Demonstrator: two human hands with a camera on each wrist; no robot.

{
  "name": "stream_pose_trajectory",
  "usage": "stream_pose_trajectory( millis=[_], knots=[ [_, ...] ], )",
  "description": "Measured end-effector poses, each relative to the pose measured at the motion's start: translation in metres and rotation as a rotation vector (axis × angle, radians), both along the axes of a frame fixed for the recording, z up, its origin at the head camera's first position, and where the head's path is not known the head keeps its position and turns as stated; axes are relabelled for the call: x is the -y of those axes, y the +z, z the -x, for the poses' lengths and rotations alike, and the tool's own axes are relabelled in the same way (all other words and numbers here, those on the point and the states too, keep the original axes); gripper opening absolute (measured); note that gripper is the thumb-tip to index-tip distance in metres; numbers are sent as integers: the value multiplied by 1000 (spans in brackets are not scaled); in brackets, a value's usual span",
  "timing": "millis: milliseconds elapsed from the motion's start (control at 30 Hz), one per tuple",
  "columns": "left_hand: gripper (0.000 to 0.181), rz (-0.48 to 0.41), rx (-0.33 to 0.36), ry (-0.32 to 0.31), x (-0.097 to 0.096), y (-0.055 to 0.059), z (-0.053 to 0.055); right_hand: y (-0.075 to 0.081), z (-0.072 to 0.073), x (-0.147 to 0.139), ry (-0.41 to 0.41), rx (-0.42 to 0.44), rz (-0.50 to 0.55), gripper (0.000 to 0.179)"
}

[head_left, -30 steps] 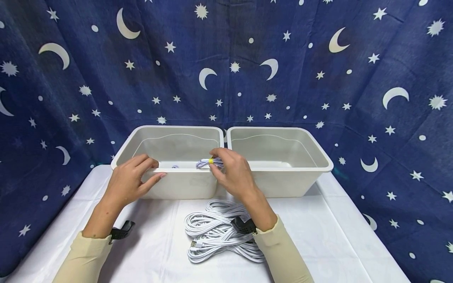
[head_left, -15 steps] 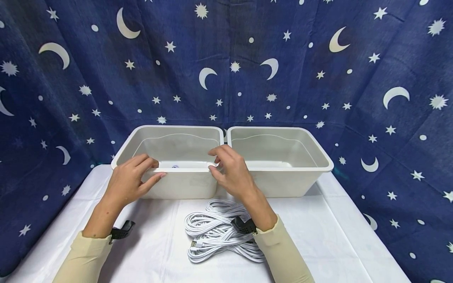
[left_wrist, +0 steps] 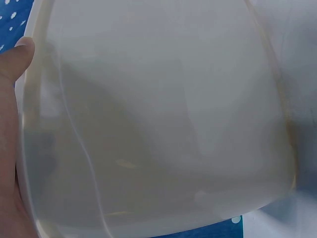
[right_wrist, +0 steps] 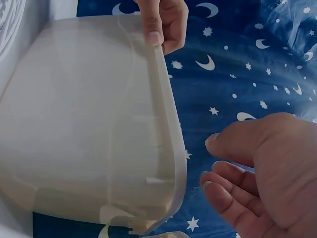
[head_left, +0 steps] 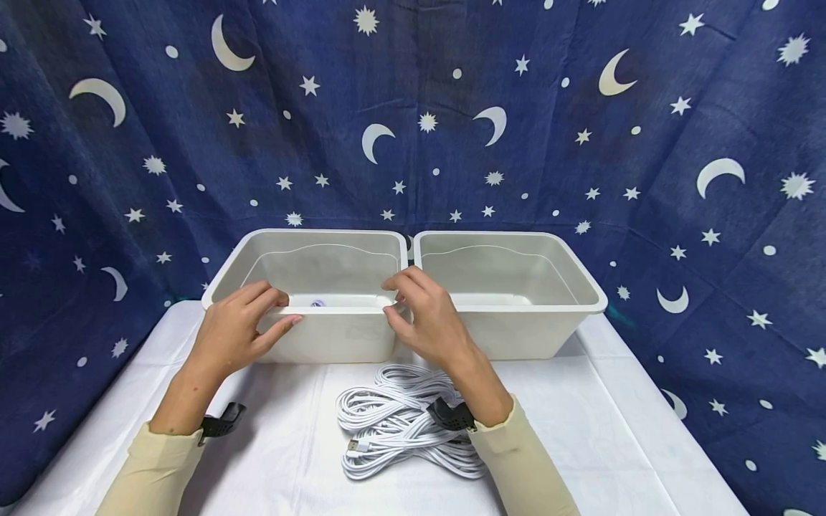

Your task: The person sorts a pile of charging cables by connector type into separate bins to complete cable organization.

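My left hand (head_left: 235,322) grips the front rim of the left pale plastic bin (head_left: 342,335), thumb outside and fingers curled over into it. The right wrist view shows this grip from the side, with the left hand (right_wrist: 166,25) at the rim. At the bin's right front corner, my right hand (head_left: 429,315) hangs with fingers loosely bent and nothing between them. On the bin's floor a small bit of purplish cable (head_left: 317,303) shows; the front wall hides the rest.
Beside it on the right stands a matching bin (head_left: 510,333). Several coiled white cables (head_left: 387,430), one with a USB plug (head_left: 358,446), lie on the white-covered table in front, partly under the right wrist. A blue star-and-moon curtain (head_left: 413,193) hangs behind.
My right hand has let go of a purplish cable bundle with a yellow tie, which dropped out of sight into the left bin. Its fingers have spread. The left hand has stayed put.
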State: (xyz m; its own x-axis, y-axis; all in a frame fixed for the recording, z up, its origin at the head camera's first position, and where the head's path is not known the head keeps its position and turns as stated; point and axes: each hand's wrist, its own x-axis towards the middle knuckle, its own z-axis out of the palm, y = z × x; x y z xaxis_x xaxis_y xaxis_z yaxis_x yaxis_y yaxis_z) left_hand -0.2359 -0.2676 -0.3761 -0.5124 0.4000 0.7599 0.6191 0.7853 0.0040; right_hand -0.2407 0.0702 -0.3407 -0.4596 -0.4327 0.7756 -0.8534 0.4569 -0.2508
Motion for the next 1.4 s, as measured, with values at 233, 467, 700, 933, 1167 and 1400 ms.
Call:
stream_pose_trajectory(
  millis=[233, 467, 700, 933, 1167, 1400],
  knots=[
    [32, 4, 11, 2, 0, 1, 0, 1, -8, -6, 10, 12, -13, 26],
    [31, 6, 16, -7, 0, 2, -1, 1, -16, -11, 7, 0, -41, 25],
    [31, -5, 13, -12, 0, 4, -2, -1, -20, -17, -1, -7, -77, 26],
    [34, -24, 7, -4, -3, 4, -1, -6, -23, -22, -7, -20, -124, 26],
    [37, -40, 6, 14, -6, 5, -1, -12, -30, -27, -10, -20, -212, 26],
    [35, -35, 31, 2, -13, 10, -3, -19, -36, -28, 5, -26, -258, 26]
  ],
)
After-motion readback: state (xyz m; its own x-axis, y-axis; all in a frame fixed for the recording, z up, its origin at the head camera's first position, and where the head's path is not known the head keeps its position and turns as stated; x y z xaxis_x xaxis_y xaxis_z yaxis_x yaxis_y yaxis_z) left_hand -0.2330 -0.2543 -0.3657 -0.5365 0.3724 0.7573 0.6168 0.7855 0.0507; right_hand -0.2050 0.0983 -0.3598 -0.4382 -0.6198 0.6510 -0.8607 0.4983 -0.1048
